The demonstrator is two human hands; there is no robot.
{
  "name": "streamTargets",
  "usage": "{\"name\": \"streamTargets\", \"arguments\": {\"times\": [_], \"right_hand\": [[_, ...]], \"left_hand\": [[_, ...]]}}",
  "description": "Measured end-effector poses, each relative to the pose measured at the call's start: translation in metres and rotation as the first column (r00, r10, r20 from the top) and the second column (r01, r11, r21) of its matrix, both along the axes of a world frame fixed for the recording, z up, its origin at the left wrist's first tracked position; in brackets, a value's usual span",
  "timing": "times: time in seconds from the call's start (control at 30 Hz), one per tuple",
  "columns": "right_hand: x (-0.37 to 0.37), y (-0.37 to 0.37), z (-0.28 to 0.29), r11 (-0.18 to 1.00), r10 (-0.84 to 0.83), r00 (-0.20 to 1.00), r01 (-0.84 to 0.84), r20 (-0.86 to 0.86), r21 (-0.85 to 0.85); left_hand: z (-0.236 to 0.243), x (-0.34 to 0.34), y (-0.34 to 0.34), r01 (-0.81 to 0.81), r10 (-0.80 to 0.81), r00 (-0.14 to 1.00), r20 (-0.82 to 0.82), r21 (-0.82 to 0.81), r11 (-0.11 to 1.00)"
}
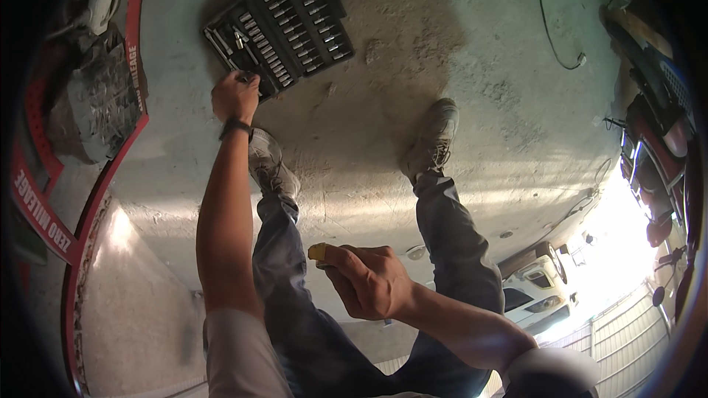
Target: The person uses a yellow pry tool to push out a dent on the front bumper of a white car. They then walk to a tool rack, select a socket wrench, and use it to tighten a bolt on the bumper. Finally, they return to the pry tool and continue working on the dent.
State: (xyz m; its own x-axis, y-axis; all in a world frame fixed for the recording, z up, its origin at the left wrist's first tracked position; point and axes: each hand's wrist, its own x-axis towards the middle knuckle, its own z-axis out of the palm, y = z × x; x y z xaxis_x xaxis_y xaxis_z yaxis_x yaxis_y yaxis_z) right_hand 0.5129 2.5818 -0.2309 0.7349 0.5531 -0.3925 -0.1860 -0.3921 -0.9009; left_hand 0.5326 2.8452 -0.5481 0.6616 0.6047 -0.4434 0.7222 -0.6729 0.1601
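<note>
An open black socket set case (pixel 293 66) lies on the floor ahead of me, with rows of small silver sockets and bits in both halves. My left hand (pixel 236 96) reaches to the near left corner of the case. Its fingers are curled down around something dark there, which I cannot make out. A driver handle with a bright metal part (pixel 239 42) lies in the left half, just beyond these fingers. Closer to my body, my right hand (pixel 372 280) is closed, pinching a small yellow piece (pixel 318 252) whose kind does not show.
My shoes (pixel 433 136) stand apart on the dusty concrete floor (pixel 346 169). Along the left runs a red-edged stand (pixel 110 169) with clear plastic-wrapped parts (pixel 99 103). A dark cable (pixel 549 29) lies at the far right, with motorcycles (pixel 660 133) along the right edge and a white car (pixel 535 287) lower right.
</note>
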Motion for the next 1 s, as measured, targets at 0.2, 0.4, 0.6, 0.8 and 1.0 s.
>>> {"name": "streamTargets", "arguments": {"times": [0.2, 0.4, 0.6, 0.8, 1.0], "right_hand": [[0.002, 0.002, -0.001, 0.999, -0.015, 1.000, 0.016, -0.027, 0.036], [0.003, 0.001, -0.001, 1.000, 0.023, 1.000, -0.023, -0.011, 0.000], [0.003, 0.003, -0.002, 0.999, 0.033, 0.999, -0.033, -0.021, 0.004], [0.002, 0.004, -0.003, 1.000, 0.020, 1.000, -0.020, -0.007, 0.021], [0.005, 0.003, -0.003, 0.997, 0.064, 0.997, -0.062, -0.035, 0.041]], "left_hand": [[0.016, -0.045, 0.032, -0.407, 0.846, 0.502, -0.178, -0.912, 0.050], [0.009, -0.032, 0.022, -0.209, 0.845, 0.387, -0.368, -0.928, -0.308], [0.022, -0.011, 0.024, -0.062, 0.849, 0.472, -0.236, -0.970, -0.235], [-0.007, 0.014, 0.031, -0.048, 0.132, 0.933, 0.336, -0.249, 0.967], [-0.029, 0.050, 0.022, -0.002, -0.004, 0.988, 0.154, 0.041, 0.999]]}}
